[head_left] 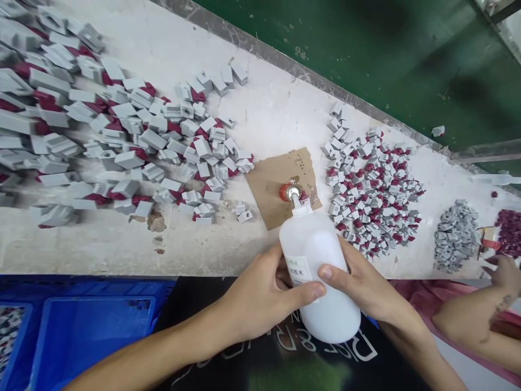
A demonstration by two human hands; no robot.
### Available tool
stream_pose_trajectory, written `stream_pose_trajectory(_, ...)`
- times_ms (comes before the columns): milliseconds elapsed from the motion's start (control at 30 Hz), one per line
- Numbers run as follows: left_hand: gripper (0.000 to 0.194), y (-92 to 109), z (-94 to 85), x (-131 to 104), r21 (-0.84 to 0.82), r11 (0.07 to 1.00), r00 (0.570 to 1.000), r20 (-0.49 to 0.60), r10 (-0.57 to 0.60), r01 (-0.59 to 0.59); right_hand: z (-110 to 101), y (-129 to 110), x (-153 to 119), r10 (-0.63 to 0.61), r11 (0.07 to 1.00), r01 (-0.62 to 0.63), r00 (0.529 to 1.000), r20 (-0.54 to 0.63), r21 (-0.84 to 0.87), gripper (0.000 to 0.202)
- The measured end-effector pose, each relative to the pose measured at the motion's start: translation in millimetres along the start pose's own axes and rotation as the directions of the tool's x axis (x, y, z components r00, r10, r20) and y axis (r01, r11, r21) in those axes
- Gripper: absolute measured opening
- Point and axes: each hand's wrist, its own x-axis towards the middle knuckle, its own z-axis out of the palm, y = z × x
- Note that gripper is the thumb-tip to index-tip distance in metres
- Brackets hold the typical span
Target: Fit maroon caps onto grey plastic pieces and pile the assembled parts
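Note:
A white squeeze bottle (325,250) with a small label is gripped between both my hands, tilted with its nozzle pointing away from me. My left hand (268,293) wraps its left side, the thumb lying across the label. On the right side, my right hand (362,277) is closed round the bottle with its thumb on the front. The nozzle tip meets or hangs just over a small round red-rimmed cap (286,191) holding shiny liquid; contact is hard to tell. Beneath the cap lies a piece of brown cardboard (266,187) with wet spots.
Grey and maroon plastic parts (150,138) spread over the table's left; another heap (372,190) lies right of the cardboard. Farther right are a grey pile (456,236) and a maroon pile (510,233), beside a co-worker's hand (502,277). Blue crates (93,336) stand below the table edge.

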Motion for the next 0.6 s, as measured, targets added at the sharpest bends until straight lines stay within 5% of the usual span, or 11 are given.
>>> stream_pose_trajectory(600, 0.08, -3, -0.6, 0, 0.316, 0.947, 0.991, -0.104, 0.084, -0.047, -2, 19, 5, -0.229, 0.973, 0.229, 0.973, -0.017, 0.026, 0.095)
